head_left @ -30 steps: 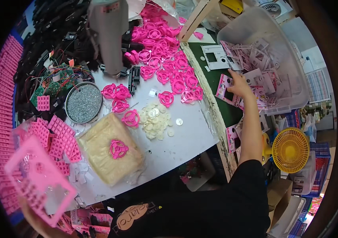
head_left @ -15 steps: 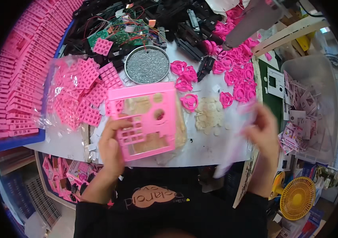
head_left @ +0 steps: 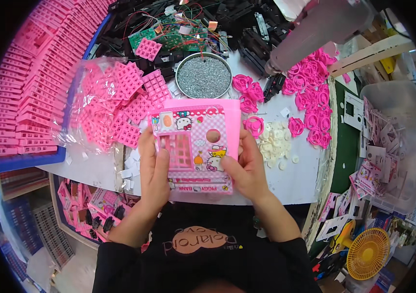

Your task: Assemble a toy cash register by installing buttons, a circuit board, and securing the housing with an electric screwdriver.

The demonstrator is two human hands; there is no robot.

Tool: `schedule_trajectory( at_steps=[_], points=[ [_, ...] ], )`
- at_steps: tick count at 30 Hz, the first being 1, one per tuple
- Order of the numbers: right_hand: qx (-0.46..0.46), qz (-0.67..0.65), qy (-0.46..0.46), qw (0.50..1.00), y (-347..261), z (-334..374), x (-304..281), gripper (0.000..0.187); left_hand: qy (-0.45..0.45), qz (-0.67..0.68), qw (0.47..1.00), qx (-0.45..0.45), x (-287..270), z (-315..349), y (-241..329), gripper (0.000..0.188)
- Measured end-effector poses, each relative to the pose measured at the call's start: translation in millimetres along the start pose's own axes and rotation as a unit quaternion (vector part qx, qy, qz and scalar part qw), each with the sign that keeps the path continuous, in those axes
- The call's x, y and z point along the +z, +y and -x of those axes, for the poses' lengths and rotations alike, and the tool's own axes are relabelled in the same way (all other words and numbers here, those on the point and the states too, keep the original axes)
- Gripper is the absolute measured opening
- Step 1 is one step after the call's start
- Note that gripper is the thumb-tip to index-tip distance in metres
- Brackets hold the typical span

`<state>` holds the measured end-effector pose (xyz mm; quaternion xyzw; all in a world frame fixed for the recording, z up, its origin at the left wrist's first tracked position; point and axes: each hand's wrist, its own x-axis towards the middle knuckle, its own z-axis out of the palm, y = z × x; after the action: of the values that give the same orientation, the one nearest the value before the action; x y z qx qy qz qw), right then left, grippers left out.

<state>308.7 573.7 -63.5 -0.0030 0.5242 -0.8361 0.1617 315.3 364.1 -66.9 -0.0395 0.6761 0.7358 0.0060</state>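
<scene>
A pink plastic panel (head_left: 227,112) with a grid window and a round hole is held in front of my chest, above the white table. A printed cartoon sticker sheet (head_left: 193,146) lies flat over its face. My left hand (head_left: 153,168) grips the left edge, thumb on the grid window. My right hand (head_left: 247,168) holds the lower right edge, thumb pressed on the sticker.
A clear bag of pink grid pieces (head_left: 113,105) lies left. A round metal dish of silver screws (head_left: 203,75) stands behind the panel. Pink rings (head_left: 310,105), white discs (head_left: 276,144), a blue tray of pink frames (head_left: 20,83), a clear bin of stickers (head_left: 388,146), a yellow fan (head_left: 366,254).
My right hand came back from the clear bin on the right with a sticker sheet and laid it over the pink panel, which my left hand lifted to my chest.
</scene>
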Motion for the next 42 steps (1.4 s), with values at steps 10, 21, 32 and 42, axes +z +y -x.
schedule_trajectory(
  at_steps=[10,21,32,42],
  points=[
    [-0.183,0.254,0.008,0.950,15,-1,13,0.063,0.011,-0.289,0.944,0.160,-8,-5,-16,0.113],
    [-0.211,0.364,0.023,0.907,4,4,20,0.064,0.064,-0.241,0.950,0.189,-25,3,-28,0.124],
    [-0.174,0.269,-0.007,0.947,13,-8,16,0.077,-0.055,-0.130,0.990,0.024,-10,5,-12,0.105],
    [-0.197,0.315,-0.026,0.928,16,-2,14,0.083,-0.018,-0.196,0.980,0.032,-18,10,-20,0.110]
  ],
)
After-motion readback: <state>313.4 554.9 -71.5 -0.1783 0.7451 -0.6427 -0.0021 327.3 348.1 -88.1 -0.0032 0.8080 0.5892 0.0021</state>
